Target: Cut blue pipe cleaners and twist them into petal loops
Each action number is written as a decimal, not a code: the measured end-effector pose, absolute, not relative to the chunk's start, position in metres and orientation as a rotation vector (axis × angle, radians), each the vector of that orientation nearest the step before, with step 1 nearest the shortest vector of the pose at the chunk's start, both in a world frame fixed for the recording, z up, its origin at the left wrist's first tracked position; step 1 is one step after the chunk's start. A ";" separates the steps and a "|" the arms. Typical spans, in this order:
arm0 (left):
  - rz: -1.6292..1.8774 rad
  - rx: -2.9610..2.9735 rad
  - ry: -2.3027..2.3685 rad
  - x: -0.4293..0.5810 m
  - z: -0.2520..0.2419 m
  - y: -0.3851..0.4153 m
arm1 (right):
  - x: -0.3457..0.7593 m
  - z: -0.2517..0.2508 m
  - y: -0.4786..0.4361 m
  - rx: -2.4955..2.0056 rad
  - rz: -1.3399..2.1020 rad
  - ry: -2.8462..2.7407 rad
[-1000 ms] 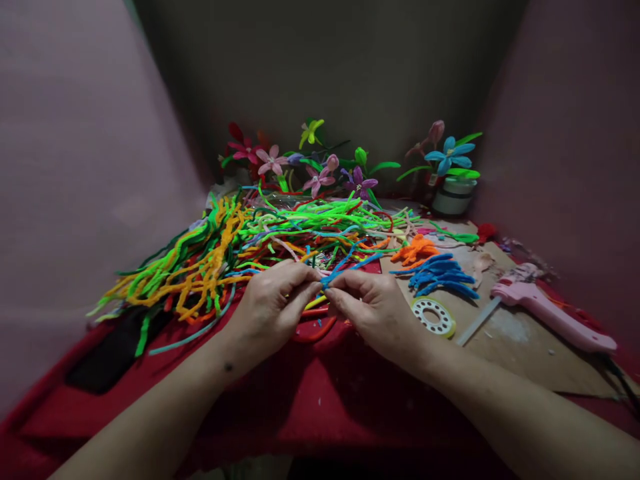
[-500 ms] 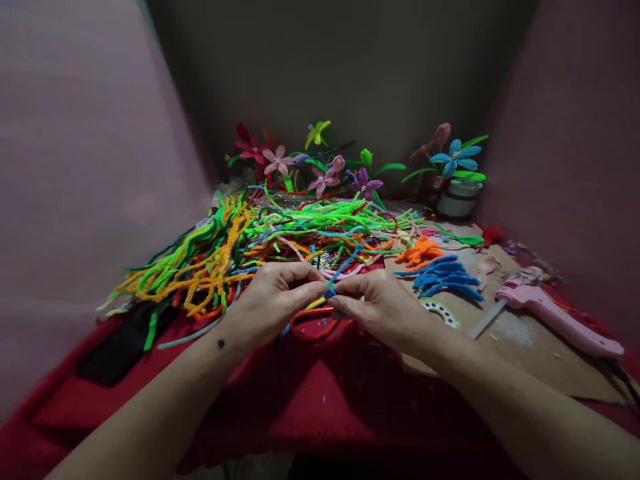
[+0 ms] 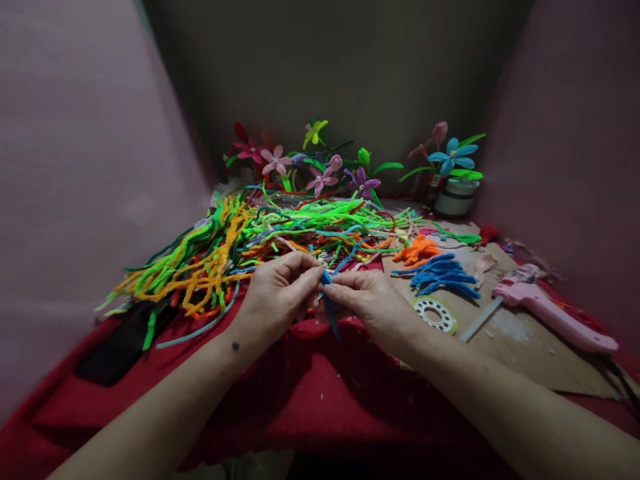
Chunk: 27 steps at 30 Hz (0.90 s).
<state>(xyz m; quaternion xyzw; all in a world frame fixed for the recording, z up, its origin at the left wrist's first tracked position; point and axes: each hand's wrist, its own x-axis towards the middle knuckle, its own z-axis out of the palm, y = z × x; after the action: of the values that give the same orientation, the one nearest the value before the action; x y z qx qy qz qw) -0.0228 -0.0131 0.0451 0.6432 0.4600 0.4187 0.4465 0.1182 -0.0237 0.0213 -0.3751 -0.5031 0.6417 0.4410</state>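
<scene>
Blue strip [image 3: 332,321]: up between both hands over the red worktop [image 3: 320,400], one end dangling
Left hand [image 3: 280,287]: thumb and finger pinched on it
Right hand [image 3: 370,303]: pinching it too, just beside the left
Blue pile [image 3: 445,275]: on the cardboard [image 3: 535,363], off to the right
Shaping: looks like the step — bend or twist, can't tell
Loose end: next probably needs working while one pinch holds firm
</scene>
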 end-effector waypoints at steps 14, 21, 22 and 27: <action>0.911 1.187 0.951 -0.024 0.038 0.000 | 0.118 0.015 -0.022 -0.890 1.776 -1.094; 1.065 1.127 0.970 -0.022 0.029 0.005 | 0.109 0.011 -0.024 -1.004 1.455 -1.219; 1.071 1.126 0.973 -0.022 0.027 0.005 | 0.107 0.010 -0.024 -1.013 1.442 -1.204; 1.061 1.165 1.024 -0.021 0.023 0.010 | 0.105 0.002 -0.023 -1.034 1.517 -1.038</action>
<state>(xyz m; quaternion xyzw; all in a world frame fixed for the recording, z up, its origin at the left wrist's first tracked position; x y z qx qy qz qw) -0.0214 0.0095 0.0231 0.5004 0.4397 0.4559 0.5902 0.1046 -0.0227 0.0016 -0.4265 -0.4279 0.6255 0.4937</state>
